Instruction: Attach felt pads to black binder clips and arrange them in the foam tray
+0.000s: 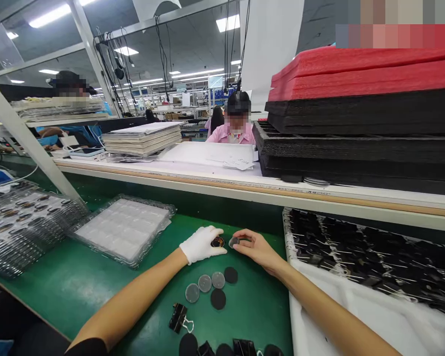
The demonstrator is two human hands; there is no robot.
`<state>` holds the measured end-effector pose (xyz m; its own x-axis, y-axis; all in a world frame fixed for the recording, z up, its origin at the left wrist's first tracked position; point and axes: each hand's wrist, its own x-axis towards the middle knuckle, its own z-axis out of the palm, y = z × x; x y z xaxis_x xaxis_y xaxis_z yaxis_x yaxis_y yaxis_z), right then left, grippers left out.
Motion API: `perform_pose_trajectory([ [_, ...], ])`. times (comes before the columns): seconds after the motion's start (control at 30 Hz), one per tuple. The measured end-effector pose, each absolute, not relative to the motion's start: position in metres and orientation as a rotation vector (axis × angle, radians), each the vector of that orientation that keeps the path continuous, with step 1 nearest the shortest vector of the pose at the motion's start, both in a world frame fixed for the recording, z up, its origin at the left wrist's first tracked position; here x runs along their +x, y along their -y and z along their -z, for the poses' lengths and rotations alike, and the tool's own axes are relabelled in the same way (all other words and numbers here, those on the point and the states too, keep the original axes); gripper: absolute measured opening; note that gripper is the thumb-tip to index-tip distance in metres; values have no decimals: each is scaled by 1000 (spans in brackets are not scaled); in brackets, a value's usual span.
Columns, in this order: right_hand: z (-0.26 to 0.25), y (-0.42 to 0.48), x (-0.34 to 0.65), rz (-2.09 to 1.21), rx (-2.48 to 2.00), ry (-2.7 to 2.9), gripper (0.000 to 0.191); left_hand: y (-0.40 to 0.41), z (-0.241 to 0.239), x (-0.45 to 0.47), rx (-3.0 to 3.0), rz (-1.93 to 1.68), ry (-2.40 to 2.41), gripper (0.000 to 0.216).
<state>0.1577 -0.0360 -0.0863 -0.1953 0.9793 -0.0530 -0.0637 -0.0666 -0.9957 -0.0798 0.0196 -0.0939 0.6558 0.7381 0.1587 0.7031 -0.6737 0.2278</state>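
Note:
My left hand (199, 245), in a white glove, has its thumb and fingers around a small round part (217, 242) with a dark, gold-tinged face. Close to its right, my bare right hand (255, 248) pinches a small grey disc (233, 242) between thumb and fingers. The two pieces are slightly apart above the green mat. Nearer to me lie several clear round discs (204, 283) in a slanting row, with a black disc (230, 275) at its end and another black disc (218, 299) below. A black binder clip (180, 318) rests at the lower left of these.
A clear tray with white compartments (124, 228) lies left, beside stacked trays of round parts (22, 222). At right stands a white tray (319, 291) near many black binder clips (356, 247). Red and black foam (359, 113) is piled on the shelf. A person (237, 131) sits beyond.

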Motion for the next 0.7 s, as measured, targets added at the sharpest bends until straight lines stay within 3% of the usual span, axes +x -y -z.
perform_pose_trajectory([
  [0.3,103,28,162,-1125,-1208,1625,31,-12,87,-76,2798,-333,-1081,62],
  [0.7,106,32,165,-921,-1181,1883,35,1,84,-75,2807,-421,-1038,66],
])
